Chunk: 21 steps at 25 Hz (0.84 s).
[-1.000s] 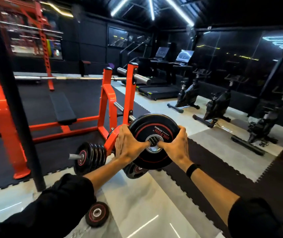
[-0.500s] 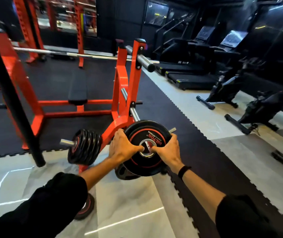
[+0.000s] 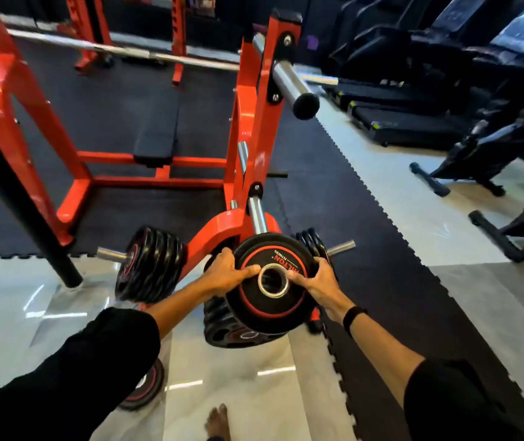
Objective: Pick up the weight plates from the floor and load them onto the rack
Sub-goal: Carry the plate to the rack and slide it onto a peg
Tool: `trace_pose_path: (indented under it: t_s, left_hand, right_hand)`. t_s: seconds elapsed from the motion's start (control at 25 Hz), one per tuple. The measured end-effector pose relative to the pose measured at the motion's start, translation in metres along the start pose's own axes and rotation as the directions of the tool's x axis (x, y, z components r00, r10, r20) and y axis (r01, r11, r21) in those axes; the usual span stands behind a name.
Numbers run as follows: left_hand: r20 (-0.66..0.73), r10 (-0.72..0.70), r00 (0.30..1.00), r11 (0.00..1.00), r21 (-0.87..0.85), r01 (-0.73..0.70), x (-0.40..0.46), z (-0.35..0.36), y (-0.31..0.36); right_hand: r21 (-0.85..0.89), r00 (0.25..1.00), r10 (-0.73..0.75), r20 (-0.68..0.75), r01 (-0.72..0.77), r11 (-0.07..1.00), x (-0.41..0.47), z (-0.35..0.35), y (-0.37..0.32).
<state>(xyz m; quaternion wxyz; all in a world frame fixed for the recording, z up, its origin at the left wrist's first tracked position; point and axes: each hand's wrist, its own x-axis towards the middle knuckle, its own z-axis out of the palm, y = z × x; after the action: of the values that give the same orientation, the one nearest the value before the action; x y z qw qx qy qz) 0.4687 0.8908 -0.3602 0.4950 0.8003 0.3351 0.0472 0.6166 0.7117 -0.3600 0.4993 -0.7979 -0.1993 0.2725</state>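
Note:
I hold a black weight plate [image 3: 273,310] with a red ring and a steel centre hole. My left hand [image 3: 224,273] grips its left edge and my right hand [image 3: 316,281] grips its right edge, thumbs by the hole. The plate is low, in front of the orange rack [image 3: 254,148] and just above a stack of plates [image 3: 232,331] on the rack's front peg. More plates [image 3: 151,265] fill the left peg, and a few sit on the right peg [image 3: 313,245]. A small plate [image 3: 144,388] lies on the floor under my left sleeve.
A steel storage peg [image 3: 256,214] juts out just above the held plate, and a thicker bar end [image 3: 292,87] sticks out higher up. A black post [image 3: 22,202] stands at left. Exercise bikes [image 3: 490,151] and treadmills stand at right. My bare foot [image 3: 217,421] is below.
The plate has come down from chest height to the rack's low front peg, both hands still on it. My view has tilted downward and moved closer to the rack.

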Motion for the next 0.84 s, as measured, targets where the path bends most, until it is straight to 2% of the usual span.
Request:
trace_pose_path:
  t_s: [0.08,0.16,0.28,0.4,0.52,0.68,0.84]
  left_hand:
    - [0.032,-0.006,0.999,0.996,-0.088,0.008,0.022,0.003,-0.002]
    - [-0.004,0.003,1.000,0.991,-0.131,-0.004,0.048,0.011,-0.013]
    - [0.005,-0.087,0.996,0.978,-0.192,0.086,0.090,0.027,-0.056]
    - [-0.057,-0.135,0.989,0.972,-0.202,0.121,0.091,0.023,-0.022]
    - [-0.050,-0.159,0.986,0.968,-0.203,0.146,0.102,0.022,-0.013]
    - [-0.063,-0.151,0.986,0.965,-0.228,0.133,0.106,0.024,-0.024]
    - [-0.071,-0.064,0.995,0.982,-0.184,0.050,0.103,0.026,-0.027]
  right_hand:
    - [-0.023,0.999,0.026,0.020,-0.026,0.999,0.031,-0.001,0.013]
    - [-0.045,0.999,0.035,0.034,-0.033,0.998,0.061,-0.004,0.028]
    - [-0.033,0.996,0.027,0.086,-0.024,0.999,0.093,-0.006,0.033]
    - [-0.007,0.988,0.022,0.151,-0.021,1.000,0.123,-0.013,0.031]
    - [-0.004,0.982,0.019,0.189,-0.019,1.000,0.148,-0.014,0.036]
    - [0.019,0.967,0.005,0.256,-0.010,1.000,0.160,-0.014,0.039]
    - [-0.043,0.948,-0.022,0.317,0.038,0.998,0.165,-0.021,0.046]
